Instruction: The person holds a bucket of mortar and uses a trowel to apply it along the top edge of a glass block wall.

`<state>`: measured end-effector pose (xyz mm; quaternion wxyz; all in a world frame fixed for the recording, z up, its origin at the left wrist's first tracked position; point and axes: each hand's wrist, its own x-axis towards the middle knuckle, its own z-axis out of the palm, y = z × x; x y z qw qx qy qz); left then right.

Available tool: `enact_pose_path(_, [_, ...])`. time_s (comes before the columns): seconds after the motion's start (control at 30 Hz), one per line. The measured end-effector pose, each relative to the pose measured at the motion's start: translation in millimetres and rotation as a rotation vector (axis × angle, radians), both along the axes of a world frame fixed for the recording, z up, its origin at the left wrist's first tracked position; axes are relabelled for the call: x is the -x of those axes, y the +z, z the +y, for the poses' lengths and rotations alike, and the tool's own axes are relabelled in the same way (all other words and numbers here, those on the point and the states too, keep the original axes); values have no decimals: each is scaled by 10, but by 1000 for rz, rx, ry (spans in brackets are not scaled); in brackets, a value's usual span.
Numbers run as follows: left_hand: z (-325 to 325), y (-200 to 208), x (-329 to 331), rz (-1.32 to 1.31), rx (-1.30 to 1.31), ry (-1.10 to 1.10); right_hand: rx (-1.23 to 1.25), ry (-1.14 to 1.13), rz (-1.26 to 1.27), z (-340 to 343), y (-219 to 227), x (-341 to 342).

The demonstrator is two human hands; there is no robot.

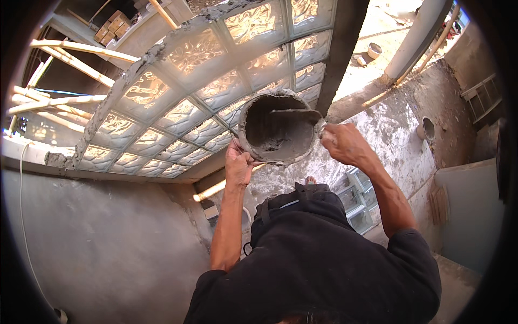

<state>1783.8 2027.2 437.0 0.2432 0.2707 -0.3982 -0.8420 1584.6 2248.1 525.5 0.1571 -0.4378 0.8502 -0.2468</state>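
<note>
A mortar-crusted bucket (278, 154) hangs in front of me, tilted so its mouth faces up toward me. Wet grey mortar coats its inside. My left hand (238, 166) is closed at the bucket's left side, gripping what looks like its thin wire handle. In my closed right hand (345, 142) is a trowel (295, 115), its grey blade reaching over the bucket's mouth from the right. The trowel's handle is mostly hidden by my fingers. Just beyond the bucket stands a glass block wall (183, 116) with grey mortar along its uneven top edge.
Bamboo poles (81, 51) lean behind the wall at left. Loose glass blocks (353, 200) lie on the splattered floor (386, 135) beside my legs. A small bucket (426, 129) stands at right, near a metal frame (482, 97). A plastered wall (108, 227) borders the left.
</note>
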Motion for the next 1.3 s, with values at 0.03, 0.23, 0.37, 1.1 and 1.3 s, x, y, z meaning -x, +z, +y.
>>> enact_pose_path(0.03, [-8,22,16,6,32,6,-87,12,-2,-107,-127,-70])
enact_pose_path(0.23, [-75,52,203,-14,291,-140,-63,-51,295,-817,-215,-653])
enact_pose_path(0.37, [-68,414,115,-107,365,-151,-241,141,89,-463,99,-423])
enact_pose_path(1.1, [-8,409,144,-94,622,33,-30,-154,266,-533,-279,-223])
enact_pose_path(1.3, [73,685,120,-57,720,-19,-194,130,122,-548,-240,211])
